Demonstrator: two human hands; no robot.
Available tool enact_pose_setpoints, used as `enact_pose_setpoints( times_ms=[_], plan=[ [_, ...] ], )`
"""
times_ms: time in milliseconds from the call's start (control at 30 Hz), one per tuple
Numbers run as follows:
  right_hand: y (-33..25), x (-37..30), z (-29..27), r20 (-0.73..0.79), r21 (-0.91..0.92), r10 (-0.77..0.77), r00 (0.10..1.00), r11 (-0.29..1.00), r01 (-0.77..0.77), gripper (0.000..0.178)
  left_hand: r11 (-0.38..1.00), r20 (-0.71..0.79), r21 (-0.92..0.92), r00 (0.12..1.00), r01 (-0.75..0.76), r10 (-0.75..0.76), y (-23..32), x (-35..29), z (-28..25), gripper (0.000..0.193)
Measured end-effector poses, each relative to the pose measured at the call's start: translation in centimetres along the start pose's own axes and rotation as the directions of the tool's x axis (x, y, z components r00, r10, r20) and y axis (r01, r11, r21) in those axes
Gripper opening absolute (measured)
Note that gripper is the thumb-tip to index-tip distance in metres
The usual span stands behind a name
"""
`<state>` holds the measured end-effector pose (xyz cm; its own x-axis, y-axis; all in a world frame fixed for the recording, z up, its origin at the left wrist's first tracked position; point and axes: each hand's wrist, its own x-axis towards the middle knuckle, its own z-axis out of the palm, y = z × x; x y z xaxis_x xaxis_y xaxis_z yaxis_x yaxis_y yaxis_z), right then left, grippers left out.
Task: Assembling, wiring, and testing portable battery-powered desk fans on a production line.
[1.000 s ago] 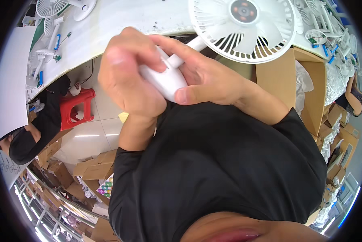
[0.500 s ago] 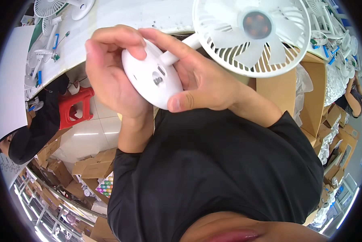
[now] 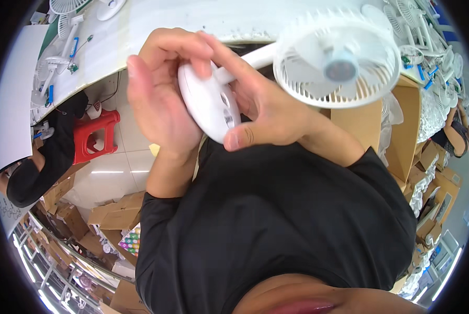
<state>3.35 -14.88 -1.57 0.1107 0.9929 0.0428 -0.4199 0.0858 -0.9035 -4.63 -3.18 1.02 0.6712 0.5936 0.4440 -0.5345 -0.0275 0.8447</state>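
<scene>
A small white fan lies tilted between my hands, its round base (image 3: 207, 99) turned toward me, with a button and a slot on it. My right hand (image 3: 271, 110) grips the base, thumb on the near edge, with the stem (image 3: 255, 57) passing beside its fingers. Cupped against the base's other side, my left hand (image 3: 164, 99) has its palm along the edge, fingers curled over the top and thumb lifted away. The fan's caged head (image 3: 339, 68) extends to the upper right and is blurred. Parts of the fingers behind the base are hidden.
A white worktable (image 3: 156, 15) spans the far side, with fan parts and blue cylinders at both ends. An open cardboard box (image 3: 404, 131) stands at the right. A red stool (image 3: 111, 125) and another person's dark sleeve (image 3: 43, 167) are at the left.
The fan has turned in my hands, so its base shows more edge-on and its head tips away. Both hands have shifted slightly right, still around the base.
</scene>
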Motion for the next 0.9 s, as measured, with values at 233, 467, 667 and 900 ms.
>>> enact_pose_setpoints(
  times_ms=[233, 467, 667, 900],
  plan=[
    [0.1, -0.3, 0.4, 0.098, -0.308, -0.213, 0.972, 0.922, 0.233, 0.114, 0.981, 0.0, -0.159, 0.993, 0.115, -0.116, -0.8, -1.1, -0.8, 0.047],
    [0.1, -0.4, 0.7, 0.218, -0.321, -0.29, 0.932, 0.88, 0.349, 0.109, 0.996, 0.134, -0.077, 0.989, -0.045, 0.055, 0.3, -1.8, -1.5, 0.048],
    [0.7, 1.1, -0.1, 0.236, -0.634, -0.436, 0.869, 0.608, 0.477, 0.116, 0.987, -0.038, -0.163, 0.999, -0.004, -0.002, 1.2, -1.4, -0.4, 0.045],
    [2.3, 1.8, -0.4, 0.355, -0.443, -0.624, 0.696, 0.544, 0.713, 0.103, 0.967, -0.061, -0.172, 0.981, -0.19, 0.182, 1.3, -1.1, 1.5, 0.047]
  ],
)
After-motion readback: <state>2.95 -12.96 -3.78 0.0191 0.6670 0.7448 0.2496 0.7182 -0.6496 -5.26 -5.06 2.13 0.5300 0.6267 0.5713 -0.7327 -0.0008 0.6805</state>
